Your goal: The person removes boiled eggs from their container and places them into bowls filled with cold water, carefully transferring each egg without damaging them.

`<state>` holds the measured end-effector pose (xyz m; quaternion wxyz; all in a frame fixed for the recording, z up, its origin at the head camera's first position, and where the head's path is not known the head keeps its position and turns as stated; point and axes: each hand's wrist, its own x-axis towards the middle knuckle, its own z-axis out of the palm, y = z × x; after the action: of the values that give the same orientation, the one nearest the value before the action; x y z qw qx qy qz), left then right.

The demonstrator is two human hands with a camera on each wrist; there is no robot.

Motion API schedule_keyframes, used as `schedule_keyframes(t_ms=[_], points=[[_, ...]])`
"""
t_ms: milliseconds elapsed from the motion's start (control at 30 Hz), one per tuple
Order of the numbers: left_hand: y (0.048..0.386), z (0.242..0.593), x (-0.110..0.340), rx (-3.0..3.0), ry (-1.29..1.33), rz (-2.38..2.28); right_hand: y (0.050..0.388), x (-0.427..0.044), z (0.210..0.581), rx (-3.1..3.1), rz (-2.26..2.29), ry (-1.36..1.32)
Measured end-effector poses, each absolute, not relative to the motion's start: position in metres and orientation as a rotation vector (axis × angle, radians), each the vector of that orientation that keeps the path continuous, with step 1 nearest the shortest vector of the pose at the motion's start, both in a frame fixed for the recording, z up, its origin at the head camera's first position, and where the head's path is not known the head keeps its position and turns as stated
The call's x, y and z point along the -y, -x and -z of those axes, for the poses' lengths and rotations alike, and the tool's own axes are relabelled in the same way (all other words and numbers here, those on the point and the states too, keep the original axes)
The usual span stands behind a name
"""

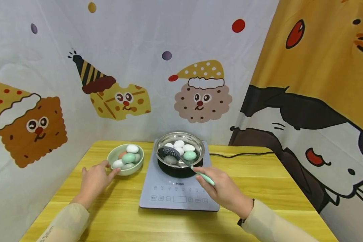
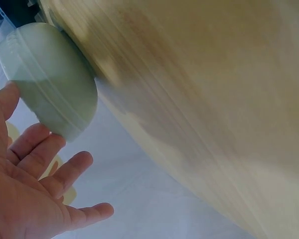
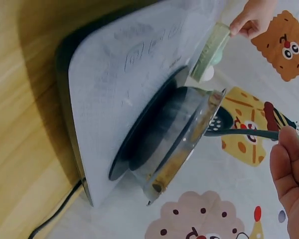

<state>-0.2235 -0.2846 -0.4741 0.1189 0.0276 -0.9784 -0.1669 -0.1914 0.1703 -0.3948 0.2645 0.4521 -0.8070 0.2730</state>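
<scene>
My right hand (image 1: 222,188) grips the mint-green handle of a black slotted spoon (image 1: 169,152). The spoon's perforated head lies over the left part of a steel pot (image 1: 180,135), among white, green (image 1: 189,155) and grey eggs. In the right wrist view, the spoon's dark shaft (image 3: 254,133) reaches over the pot's rim. At the left, my left hand (image 1: 95,179) touches the side of a pale green bowl (image 1: 127,172) with thumb and fingertips, the fingers spread. That bowl holds several eggs: white (image 1: 132,148), green, greyish and brown. In the left wrist view, the bowl's outer wall (image 2: 55,79) hides its contents.
The pot stands on a grey Haier induction cooker (image 1: 163,201) with touch controls at its front. A black cord (image 1: 242,155) runs right from the cooker. Everything rests on a yellow wooden table (image 1: 254,188). A cartoon-printed cloth (image 1: 133,40) hangs behind it.
</scene>
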Motion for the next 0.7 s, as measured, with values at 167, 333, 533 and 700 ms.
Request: schedule_keyframes(t_ms=[167,333,533,700], points=[[0.223,0.475,0.285,2.867,-0.089,0.5,0.182,-0.177,0.396,2.162,-0.821,-1.191],[0.223,0.473,0.284,2.865,-0.09,0.507,0.175,-0.187,0.397,2.099,-0.908,-1.194],[0.222,0.474,0.284,2.855,-0.094,0.504,0.175,-0.193,0.396,2.167,-1.027,-1.119],[0.221,0.473,0.283,2.864,-0.094,0.511,0.186,-0.196,0.395,2.253,-1.438,-0.875]])
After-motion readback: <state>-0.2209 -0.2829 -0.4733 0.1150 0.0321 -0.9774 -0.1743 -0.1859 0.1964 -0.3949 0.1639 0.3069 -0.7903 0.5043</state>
